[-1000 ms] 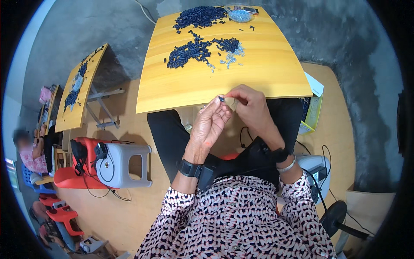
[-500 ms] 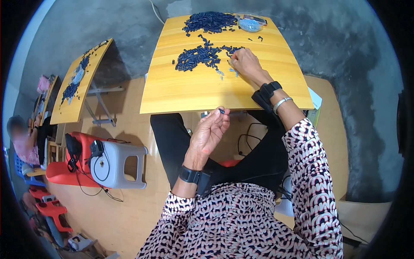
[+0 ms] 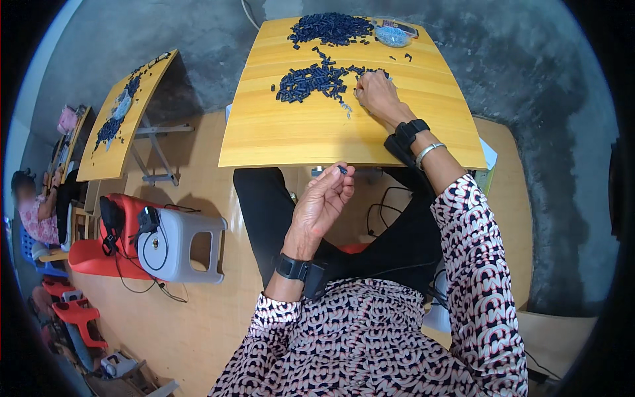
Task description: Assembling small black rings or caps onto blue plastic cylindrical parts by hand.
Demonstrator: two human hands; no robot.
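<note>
A second ago the right hand (image 3: pixel 381 94) worked close beside the left hand (image 3: pixel 320 206); now it has gone out over the desk (image 3: pixel 284 140) to the right end of the near heap of dark pieces (image 3: pixel 307 85), so the left alone keeps the small dark piece (image 3: pixel 342 170); that piece sits pinched between the left fingers, just off the desk's near edge; the right fingers bend down among the pieces, though their tips are hidden and I cannot tell whether they grip anything; the right hand itself covers part of the supply; small clear bits (image 3: pixel 346 110) lie just left of it; farther off are a far heap (image 3: pixel 331 30) and a clear tub (image 3: pixel 394 37); a grey stool (image 3: pixel 173 250) stands left.
</note>
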